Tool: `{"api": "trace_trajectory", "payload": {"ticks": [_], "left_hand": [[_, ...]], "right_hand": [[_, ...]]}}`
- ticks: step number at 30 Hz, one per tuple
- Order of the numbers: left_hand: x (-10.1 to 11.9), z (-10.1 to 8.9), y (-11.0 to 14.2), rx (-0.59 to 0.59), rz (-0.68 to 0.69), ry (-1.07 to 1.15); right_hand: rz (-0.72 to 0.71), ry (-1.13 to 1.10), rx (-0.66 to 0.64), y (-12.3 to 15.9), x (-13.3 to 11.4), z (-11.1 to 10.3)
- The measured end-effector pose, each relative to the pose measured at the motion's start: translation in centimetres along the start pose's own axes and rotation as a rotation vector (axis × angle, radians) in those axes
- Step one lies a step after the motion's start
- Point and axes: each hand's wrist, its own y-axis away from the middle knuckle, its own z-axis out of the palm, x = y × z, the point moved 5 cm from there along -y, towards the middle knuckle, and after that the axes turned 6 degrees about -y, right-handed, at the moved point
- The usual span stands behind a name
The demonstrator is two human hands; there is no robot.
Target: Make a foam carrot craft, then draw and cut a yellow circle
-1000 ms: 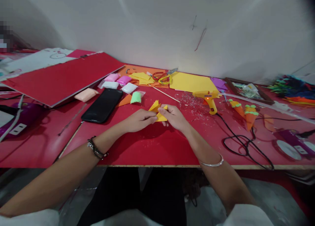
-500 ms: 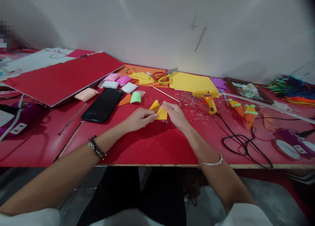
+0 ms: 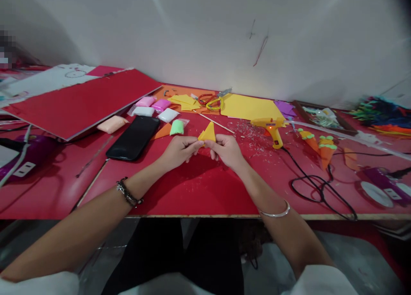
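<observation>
A small folded piece of yellow paper (image 3: 209, 132) is pinched between my two hands above the red tabletop (image 3: 205, 192). My left hand (image 3: 180, 151) grips its lower left edge, thumb on top. My right hand (image 3: 228, 150) closes on the lower right side with thumb and fingers. Pointed tips of the paper stand up between the hands, while its lower edge is hidden by the thumbs. A green clay packet (image 3: 177, 127) and an orange paper piece (image 3: 162, 131) lie just beyond my left hand.
A black phone (image 3: 133, 138) lies left of my hands. To the right are a yellow glue gun (image 3: 272, 128) with a looped black cord (image 3: 306, 175) and orange carrot-shaped crafts (image 3: 326, 151). Scissors (image 3: 214, 101) and yellow sheets (image 3: 252, 106) lie at the back. A red board (image 3: 86, 98) rests left.
The yellow paper has been turned so its points face up, and both thumbs now meet at its lower edge. My right fingers moved down from its upper corner.
</observation>
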Motion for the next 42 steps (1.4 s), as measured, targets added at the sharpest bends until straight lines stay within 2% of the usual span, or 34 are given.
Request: {"api": "trace_trajectory", "payload": {"ticks": [2,8,10,12,14,18,21,25,33,38,42], "left_hand": [[-0.1,0.0,-0.1,-0.006,0.005,-0.009],[-0.3,-0.1,0.0,0.005,-0.039,0.036],[-0.3,-0.1,0.0,0.005,-0.056,0.063],[-0.3,-0.3,0.0,0.037,-0.059,0.059],[-0.4,-0.7,-0.1,0.115,-0.046,0.017],[-1.0,-1.5,-0.5,0.276,0.014,-0.177],[-1.6,-0.8,-0.7,0.230,0.066,-0.360],[-2.2,0.1,-0.8,0.168,0.093,-0.492],[-2.2,1.1,-2.1,0.134,0.093,-0.747],[-2.1,1.4,-2.8,0.116,0.100,-0.835],[-2.1,1.3,-2.6,0.054,0.158,-0.780]], "right_hand": [[-0.015,0.010,0.036,-0.1,0.0,-0.2],[-0.013,-0.082,-0.082,-0.3,-0.3,0.3],[-0.020,-0.101,-0.082,-0.4,-0.4,0.2],[-0.024,-0.079,-0.021,-0.5,-0.4,-0.5],[-0.031,-0.028,0.102,-0.6,-0.2,-1.8],[-0.013,0.084,0.316,-0.7,0.6,-4.4],[0.031,0.158,0.367,-0.8,1.1,-5.6],[0.031,0.118,0.424,-0.8,1.1,-6.5],[0.076,0.132,0.427,-0.9,1.6,-6.7],[0.129,0.351,0.383,-1.0,2.0,-6.9],[0.145,0.494,0.357,-0.8,2.1,-7.0]]}}
